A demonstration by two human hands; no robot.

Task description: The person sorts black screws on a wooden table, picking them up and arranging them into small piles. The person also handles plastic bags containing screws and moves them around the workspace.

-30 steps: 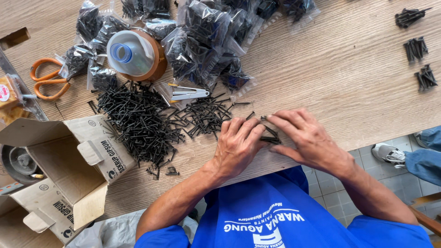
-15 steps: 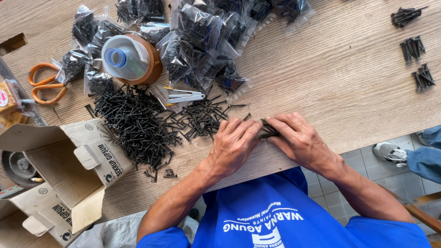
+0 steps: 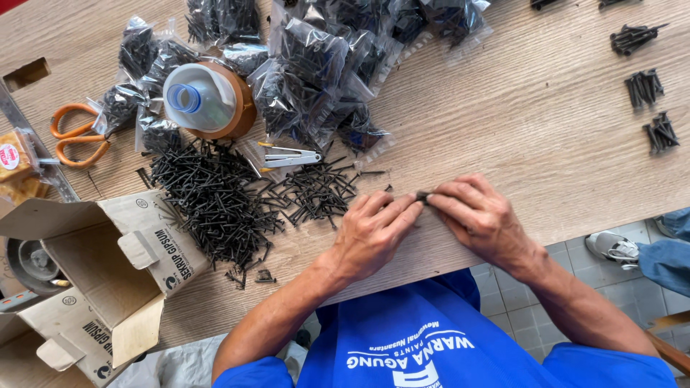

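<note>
A small bundle of black screws (image 3: 422, 195) is pinched between the fingertips of both hands near the front edge of the wooden table (image 3: 546, 122). The right hand (image 3: 480, 215) is curled around the bundle from the right, and only the bundle's left end shows beyond its fingers. The left hand (image 3: 374, 231) meets that end from the left, its fingers extended and pressed against the tips. The bundle's long axis appears to run roughly left to right, between the two hands. The loose screw pile (image 3: 237, 194) lies well to the left, nearer the left hand. Three finished bundles (image 3: 643, 86) lie far right, nearer the right hand.
</note>
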